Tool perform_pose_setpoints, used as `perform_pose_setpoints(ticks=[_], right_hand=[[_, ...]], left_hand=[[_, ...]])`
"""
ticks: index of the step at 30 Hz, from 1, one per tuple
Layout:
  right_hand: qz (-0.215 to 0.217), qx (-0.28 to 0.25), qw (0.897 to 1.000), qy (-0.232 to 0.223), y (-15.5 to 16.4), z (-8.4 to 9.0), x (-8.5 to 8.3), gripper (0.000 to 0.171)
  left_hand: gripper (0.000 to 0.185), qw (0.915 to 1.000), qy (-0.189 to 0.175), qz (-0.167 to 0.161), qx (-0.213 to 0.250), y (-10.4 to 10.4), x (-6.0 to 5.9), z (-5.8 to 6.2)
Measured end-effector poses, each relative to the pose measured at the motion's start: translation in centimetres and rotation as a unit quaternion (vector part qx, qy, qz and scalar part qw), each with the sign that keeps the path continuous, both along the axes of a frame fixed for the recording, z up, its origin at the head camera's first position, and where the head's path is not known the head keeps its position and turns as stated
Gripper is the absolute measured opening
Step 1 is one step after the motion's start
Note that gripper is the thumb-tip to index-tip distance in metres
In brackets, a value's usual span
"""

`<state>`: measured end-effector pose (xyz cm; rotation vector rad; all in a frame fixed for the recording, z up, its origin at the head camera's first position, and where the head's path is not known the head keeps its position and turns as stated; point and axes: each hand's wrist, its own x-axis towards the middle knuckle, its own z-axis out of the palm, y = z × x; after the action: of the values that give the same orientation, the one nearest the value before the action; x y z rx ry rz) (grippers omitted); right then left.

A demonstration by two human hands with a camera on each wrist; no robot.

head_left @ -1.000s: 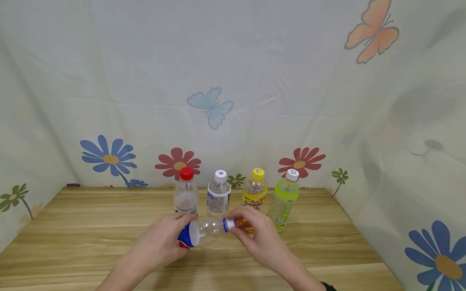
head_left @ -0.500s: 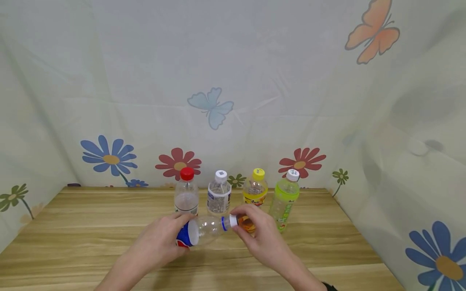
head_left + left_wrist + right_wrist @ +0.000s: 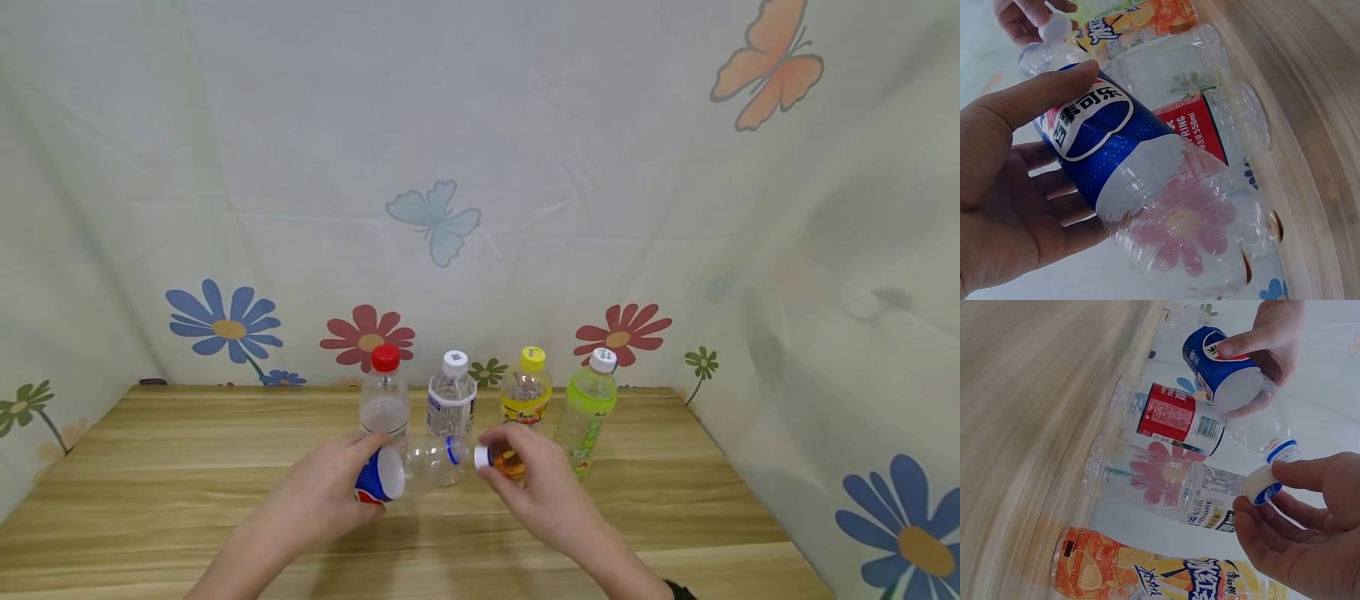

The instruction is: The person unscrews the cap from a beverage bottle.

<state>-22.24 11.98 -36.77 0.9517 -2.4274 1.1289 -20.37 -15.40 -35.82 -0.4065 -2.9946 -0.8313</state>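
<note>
My left hand [image 3: 326, 492] grips a clear plastic bottle [image 3: 1141, 169] round its blue Pepsi label. The bottle lies tilted on its side above the table, its uncapped neck with a blue ring pointing right. A little dark liquid shows at its base in the left wrist view. Between thumb and fingers, my right hand [image 3: 543, 492] pinches a white bottle cap [image 3: 1261, 484] with blue on its face. A small gap separates the cap from the bottle's mouth [image 3: 456, 451].
Behind the hands several capped bottles stand in a row: a red-capped one [image 3: 384, 412], a white-capped clear one [image 3: 450, 408], a yellow-capped one with an orange label [image 3: 525, 404] and a green one [image 3: 592, 408]. A flowered cloth [image 3: 300, 167] hangs behind the wooden table [image 3: 187, 467].
The cap has come off the bottle's neck and is apart from it. My left hand has drawn the bottle slightly left and turned its mouth; the right hand has barely moved.
</note>
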Motion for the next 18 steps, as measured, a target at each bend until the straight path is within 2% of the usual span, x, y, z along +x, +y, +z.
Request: perform_pose_setpoints(ticks=[5,10,18], right_hand=[[0.01,0.036,0.999,-0.021,0.1,-0.1,-0.1,0.023],[0.025,0.071,0.995,-0.063,0.2,-0.2,-0.3,0.018],[0.041,0.153,0.979,-0.126,0.5,-0.4,-0.9,0.017]], left_hand=[[0.077,1.0,0.007,-0.001,0.003,-0.7,0.0,0.1],[0.079,0.9999,0.014,0.001,0.004,-1.1,0.1,0.5],[0.079,0.9998,0.017,-0.004,0.012,-1.6,0.2,1.0]])
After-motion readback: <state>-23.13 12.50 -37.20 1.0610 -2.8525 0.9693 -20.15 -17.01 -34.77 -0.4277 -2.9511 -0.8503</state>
